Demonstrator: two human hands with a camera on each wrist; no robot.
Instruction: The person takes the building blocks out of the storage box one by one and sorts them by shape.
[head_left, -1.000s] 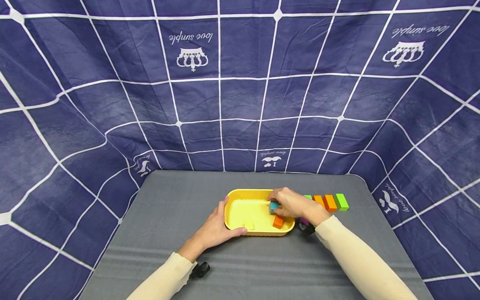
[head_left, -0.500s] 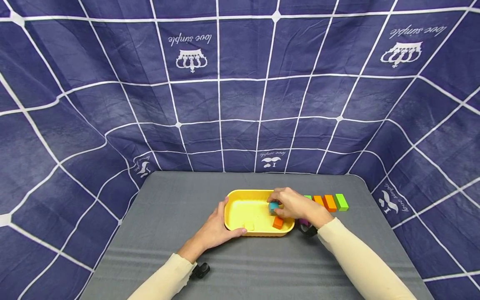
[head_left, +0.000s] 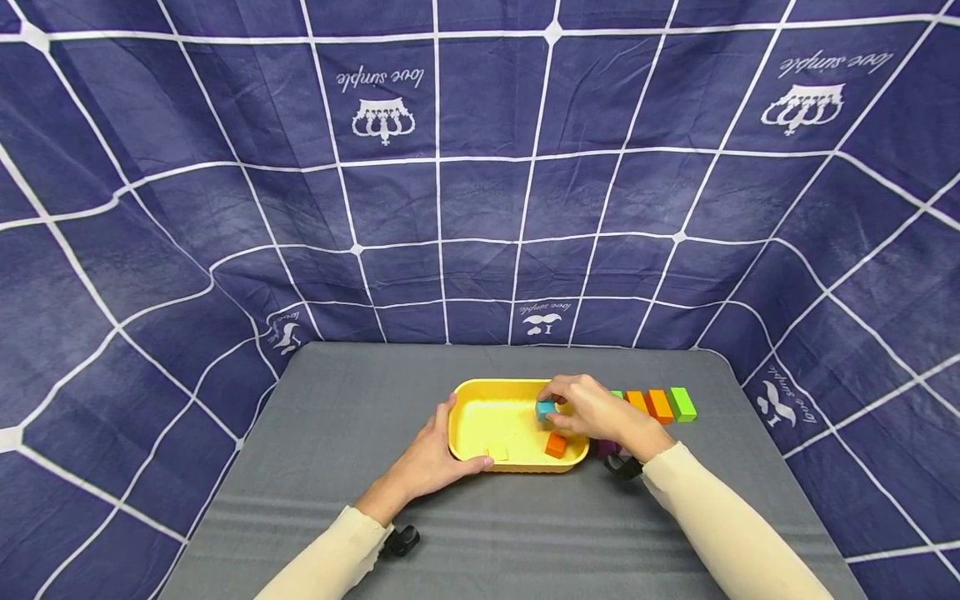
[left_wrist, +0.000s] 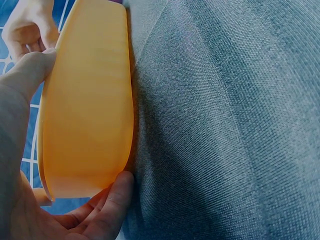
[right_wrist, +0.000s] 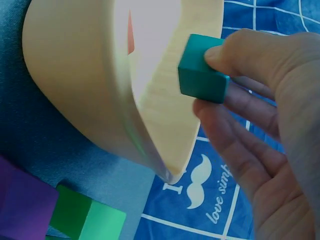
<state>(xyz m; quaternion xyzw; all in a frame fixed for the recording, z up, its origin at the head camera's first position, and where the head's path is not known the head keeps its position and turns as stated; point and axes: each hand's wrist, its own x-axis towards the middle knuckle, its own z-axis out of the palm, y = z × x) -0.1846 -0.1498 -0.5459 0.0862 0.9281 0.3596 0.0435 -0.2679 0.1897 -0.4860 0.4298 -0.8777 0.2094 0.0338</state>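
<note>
A yellow plastic box (head_left: pixel 480 467) lies on the grey table, held at its left end by my left hand (head_left: pixel 426 457). In the left wrist view, the thumb (left_wrist: pixel 37 67) lies at the rim while the other fingers wrap the end wall. Over the box's right part, my right hand (head_left: pixel 588 408) pinches a blue block (head_left: pixel 545 410) between thumb and fingers. The right wrist view shows that block (right_wrist: pixel 202 70) as a teal cube beside the box wall. Inside the box sit an orange block (head_left: pixel 556 445) and a pale yellow block (head_left: pixel 498 452).
Right of the box stands a row of blocks: an orange one (head_left: pixel 660 406), a bright green one (head_left: pixel 683 404) and others partly behind my right hand. A purple block (right_wrist: pixel 22 205) is close to the box. A blue patterned cloth (head_left: pixel 480 208) hangs around the table.
My right hand has risen slightly with the blue block, and its wrist has shifted a little to the right. My left hand stays on the box.
</note>
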